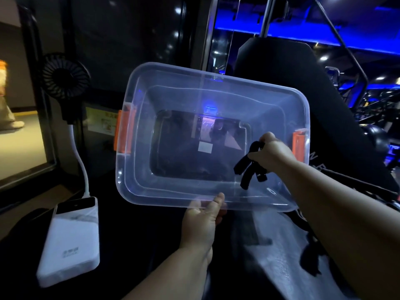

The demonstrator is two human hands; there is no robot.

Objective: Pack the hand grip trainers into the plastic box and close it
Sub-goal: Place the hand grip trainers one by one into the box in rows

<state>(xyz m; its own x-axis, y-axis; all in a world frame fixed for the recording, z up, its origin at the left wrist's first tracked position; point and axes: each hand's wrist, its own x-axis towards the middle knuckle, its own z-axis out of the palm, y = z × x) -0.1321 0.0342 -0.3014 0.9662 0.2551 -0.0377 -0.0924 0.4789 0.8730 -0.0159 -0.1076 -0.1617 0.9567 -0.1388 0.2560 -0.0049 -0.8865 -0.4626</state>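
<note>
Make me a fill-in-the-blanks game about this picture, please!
1. The right hand holds a ____ hand grip trainer at the plastic box's opening.
2. The box's side latches are ____.
3. Beside the left hand lies a ____ power bank.

Missing words: black, orange, white.
</note>
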